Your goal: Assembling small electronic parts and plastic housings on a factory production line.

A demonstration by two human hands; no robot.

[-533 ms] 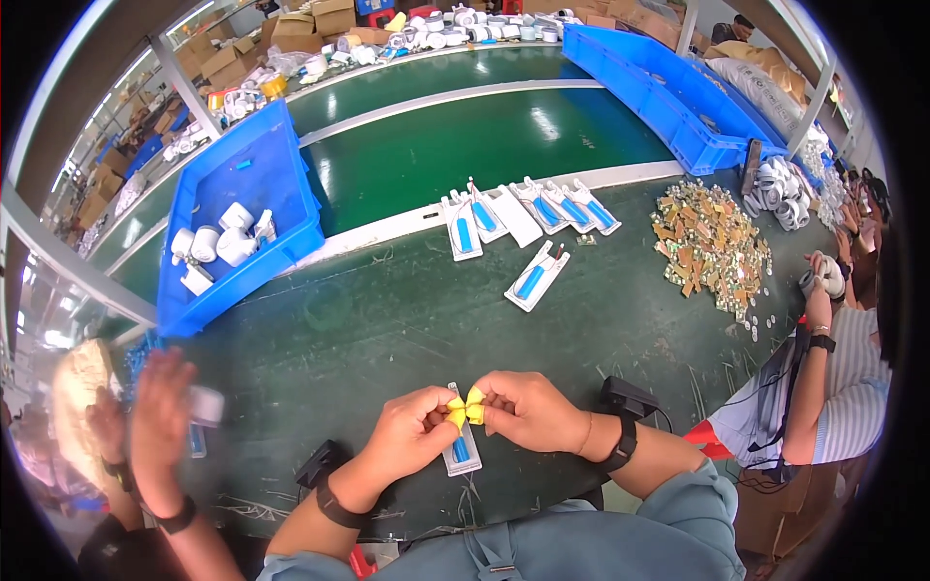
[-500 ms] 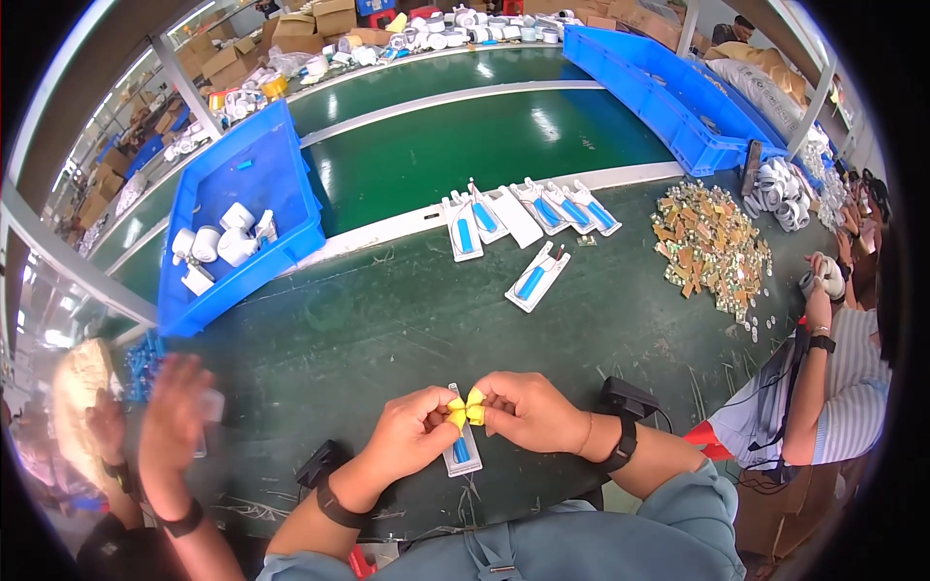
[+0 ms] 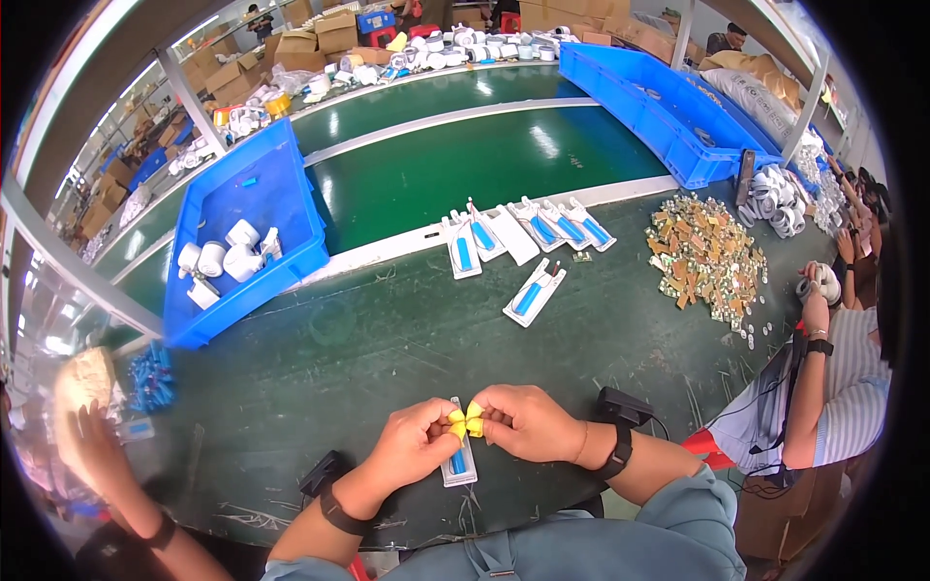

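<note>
Yellow finger cots [image 3: 475, 426] cover the thumb and index tips of both my hands. My left hand [image 3: 412, 443] and my right hand [image 3: 535, 424] pinch close together, fingertips nearly touching. Whatever lies between them is too small and covered to make out. Right under the fingertips is a narrow white plastic casing [image 3: 466, 478] with a blue cylinder [image 3: 458, 462], like a battery cell, in it; my fingers hide part of it. Farther off, a similar casing with a blue cylinder [image 3: 529, 298] lies alone, and several more casings [image 3: 464, 259] line the bench's far edge.
A blue bin [image 3: 315, 254] with white parts stands left, another long blue bin [image 3: 693, 174] far right. Small circuit boards [image 3: 702, 254] are heaped at right. Black boxy devices [image 3: 625, 405] flank my wrists. A co-worker's hand [image 3: 92, 450] is at left, near blue cylinders [image 3: 152, 376].
The co-worker's blurred hand at left has moved farther left, away from my hands. My hands keep almost the same pinch over the casing. The whole view has shifted slightly.
</note>
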